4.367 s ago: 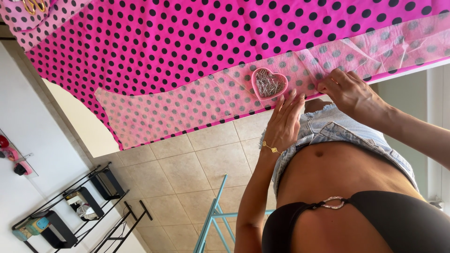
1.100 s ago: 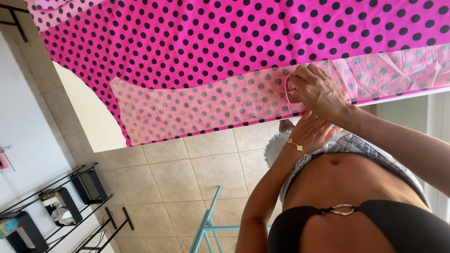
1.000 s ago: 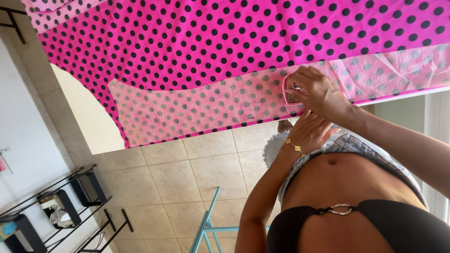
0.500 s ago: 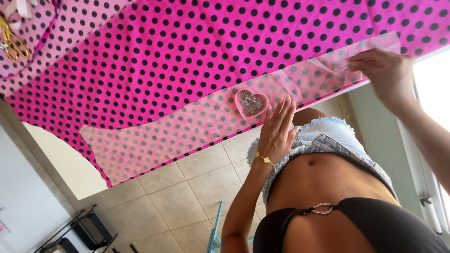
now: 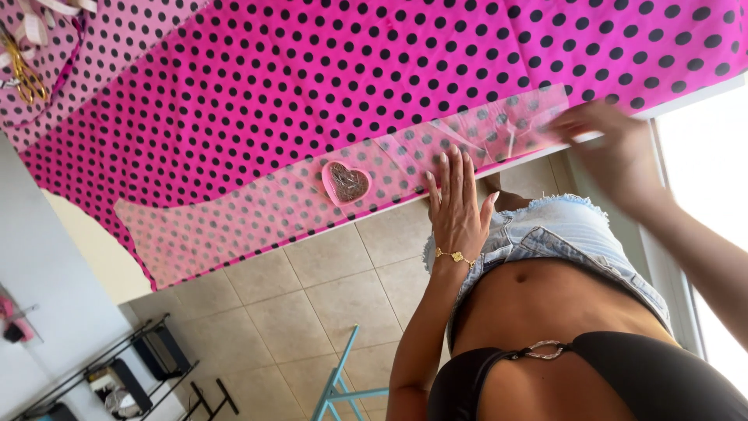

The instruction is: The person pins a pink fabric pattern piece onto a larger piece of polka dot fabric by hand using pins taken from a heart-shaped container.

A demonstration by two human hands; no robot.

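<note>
Hot-pink fabric with black dots (image 5: pixel 374 70) covers the table. A translucent pattern strip (image 5: pixel 257 214) lies along its near edge. A pink heart-shaped dish of pins (image 5: pixel 347 182) sits on the strip. My left hand (image 5: pixel 456 206), wearing a gold bracelet, lies flat with its fingers straight on the strip, just right of the dish. My right hand (image 5: pixel 612 144) is blurred and rests on the strip's right end at the table edge, fingers stretched out over the paper. Neither hand grips anything I can see.
Gold scissors (image 5: pixel 27 74) lie on a paler dotted piece (image 5: pixel 47 101) at the far left. Below the table are beige floor tiles (image 5: pixel 327 296), a teal frame (image 5: pixel 339 386) and a black wire rack (image 5: pixel 132 374) by the white wall.
My right hand let go of the heart dish, which now sits on the strip, and moved out to the strip's right end. My left hand came up flat beside the dish.
</note>
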